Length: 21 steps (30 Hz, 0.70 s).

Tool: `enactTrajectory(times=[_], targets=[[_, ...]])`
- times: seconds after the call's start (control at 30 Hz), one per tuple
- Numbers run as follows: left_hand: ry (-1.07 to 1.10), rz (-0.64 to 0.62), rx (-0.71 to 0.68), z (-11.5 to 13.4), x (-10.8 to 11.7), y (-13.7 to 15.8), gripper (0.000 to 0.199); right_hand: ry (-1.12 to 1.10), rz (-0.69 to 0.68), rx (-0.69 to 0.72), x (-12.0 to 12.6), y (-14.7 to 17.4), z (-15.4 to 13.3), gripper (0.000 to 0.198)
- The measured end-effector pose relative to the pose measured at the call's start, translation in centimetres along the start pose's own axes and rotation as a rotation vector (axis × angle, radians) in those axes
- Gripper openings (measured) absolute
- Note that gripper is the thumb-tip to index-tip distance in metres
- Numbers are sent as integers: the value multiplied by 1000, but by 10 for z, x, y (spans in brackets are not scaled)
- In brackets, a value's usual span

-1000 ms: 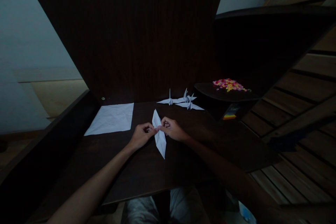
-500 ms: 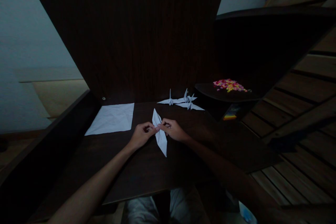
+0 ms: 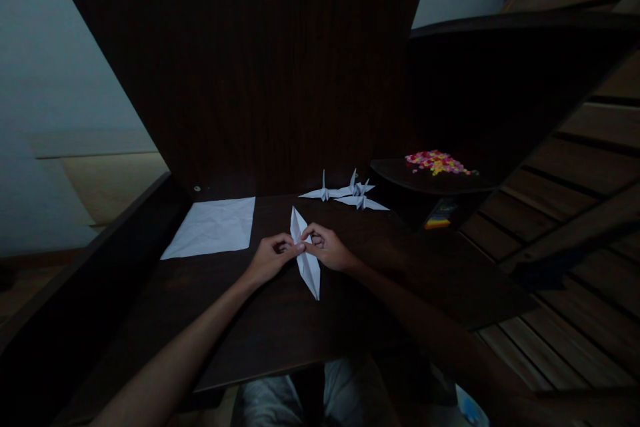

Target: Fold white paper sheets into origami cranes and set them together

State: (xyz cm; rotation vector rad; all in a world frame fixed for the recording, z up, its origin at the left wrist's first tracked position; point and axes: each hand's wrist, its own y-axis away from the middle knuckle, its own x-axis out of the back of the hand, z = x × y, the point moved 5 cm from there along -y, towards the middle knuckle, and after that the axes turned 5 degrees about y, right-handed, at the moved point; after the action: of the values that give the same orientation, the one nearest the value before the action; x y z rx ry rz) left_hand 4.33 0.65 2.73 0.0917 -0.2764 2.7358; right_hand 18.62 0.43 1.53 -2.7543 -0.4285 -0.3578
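Observation:
A long, diamond-shaped piece of folded white paper point(image 3: 309, 272) is held over the dark desk, one point towards the back and one towards me. My left hand point(image 3: 274, 255) pinches its middle from the left, thumb on top. From the right, my right hand point(image 3: 327, 247) grips the same middle part, its thumb and bent forefinger on the paper. The two thumbs meet there and cover the centre folds. Behind my hands, several folded paper cranes point(image 3: 361, 201) stand close together by the back panel.
A creased white paper sheet point(image 3: 213, 227) lies flat at the left of the desk point(image 3: 260, 340). On a low corner shelf point(image 3: 395, 173) at the right sits a pile of small pink, red and yellow pieces point(image 3: 437, 162). A raised side board point(image 3: 100, 247) bounds the left edge.
My right hand's fingers have shifted slightly on the paper, the forefinger now more bent. The paper's near point has swung a little to the right. The cranes and sheet stay put.

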Motion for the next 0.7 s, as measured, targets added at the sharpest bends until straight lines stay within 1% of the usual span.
enactTrajectory(times=[0.1, 0.17, 0.27, 0.3, 0.4, 0.47, 0.57, 0.7], targets=[[56, 15, -12, 0, 0, -1, 29, -40, 54, 7, 2, 0, -3, 28], [72, 28, -12, 1, 1, -2, 28, -88, 83, 1, 3, -1, -4, 32], [92, 46, 1, 2, 4, -2, 25, -182, 117, -49, 7, -3, -3, 43], [106, 53, 4, 2, 5, -2, 24, -207, 115, -76, 8, -4, -2, 44], [135, 56, 8, 2, 6, -1, 23, -232, 83, -150, 9, -6, 2, 34], [131, 54, -4, 2, 6, -2, 23, -252, 73, -171, 9, -6, 4, 29], [117, 70, -37, 0, 7, -3, 23, -328, 72, -194, 8, -6, 5, 29], [75, 111, -46, -1, 10, -3, 24, -414, 65, -249, 7, -4, 5, 29]])
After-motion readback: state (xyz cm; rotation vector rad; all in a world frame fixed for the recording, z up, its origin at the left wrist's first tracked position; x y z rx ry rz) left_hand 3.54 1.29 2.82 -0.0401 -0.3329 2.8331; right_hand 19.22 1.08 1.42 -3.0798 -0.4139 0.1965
